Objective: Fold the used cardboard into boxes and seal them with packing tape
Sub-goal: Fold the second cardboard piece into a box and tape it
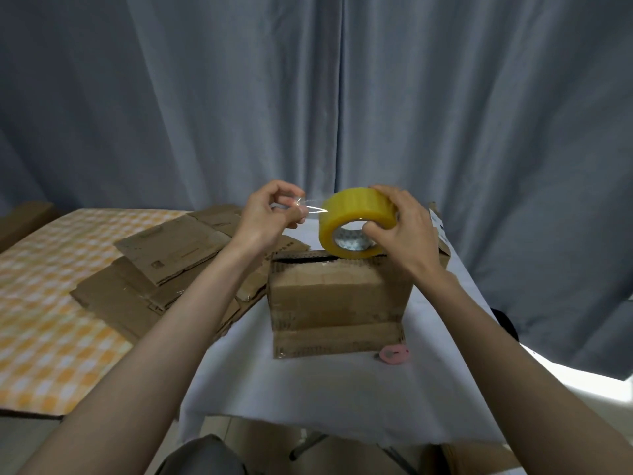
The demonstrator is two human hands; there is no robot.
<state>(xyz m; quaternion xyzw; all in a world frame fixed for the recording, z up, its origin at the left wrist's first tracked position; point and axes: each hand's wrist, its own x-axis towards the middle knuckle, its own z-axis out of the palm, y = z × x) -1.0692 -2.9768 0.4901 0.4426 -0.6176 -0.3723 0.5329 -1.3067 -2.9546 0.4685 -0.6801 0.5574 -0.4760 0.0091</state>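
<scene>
while right hand [407, 231] holds tape roll [356, 221], left hand [270, 214] pinches its end.

A desk [342, 399] draped in a white cloth carries a folded cardboard box [337, 303] standing near its middle, with a small pink tool [394, 354] just beside the box's near right corner. Flattened cardboard sheets [164, 272] lie stacked across the desk's left edge and the checkered orange-and-white surface [51, 320] beside it.
</scene>
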